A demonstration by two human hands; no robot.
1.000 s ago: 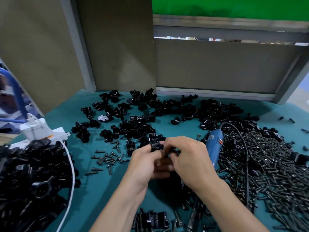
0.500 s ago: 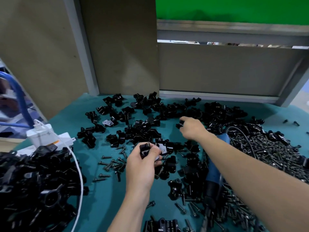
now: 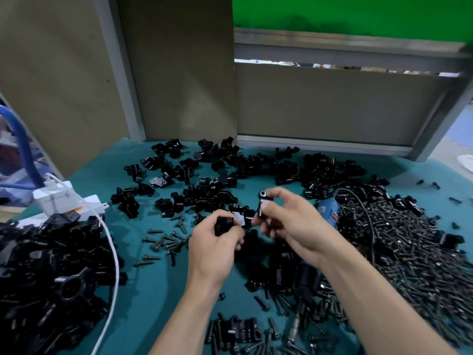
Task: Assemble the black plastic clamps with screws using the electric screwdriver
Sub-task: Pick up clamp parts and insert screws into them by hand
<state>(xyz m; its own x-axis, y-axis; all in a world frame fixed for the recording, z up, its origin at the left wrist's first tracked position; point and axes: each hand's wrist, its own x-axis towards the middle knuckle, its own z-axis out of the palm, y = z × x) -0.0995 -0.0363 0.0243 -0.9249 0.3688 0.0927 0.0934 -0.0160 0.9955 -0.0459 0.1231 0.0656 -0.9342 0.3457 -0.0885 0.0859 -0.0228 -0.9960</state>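
Observation:
My left hand (image 3: pixel 215 249) grips a black clamp half (image 3: pixel 224 224) above the teal mat. My right hand (image 3: pixel 291 221) pinches a second black clamp piece (image 3: pixel 262 204) with a round eye at its top, held just right of the first, the two pieces apart. The blue electric screwdriver (image 3: pixel 327 213) lies on the mat behind my right wrist, its black nose (image 3: pixel 305 290) pointing toward me. Loose clamp halves (image 3: pixel 210 193) are scattered across the back of the mat. A big heap of dark screws (image 3: pixel 409 252) spreads at the right, and a few screws (image 3: pixel 166 242) lie left of my hands.
A pile of black assembled parts (image 3: pixel 51 278) fills the near left, with a white cable (image 3: pixel 112 252) across it and a white power strip (image 3: pixel 58 201) behind. An assembled clamp (image 3: pixel 242 329) sits near the front edge. Brown partition boards (image 3: pixel 179 73) wall the back.
My right hand came back from the far clamp pile with a clamp piece and now holds it beside the one in my left hand.

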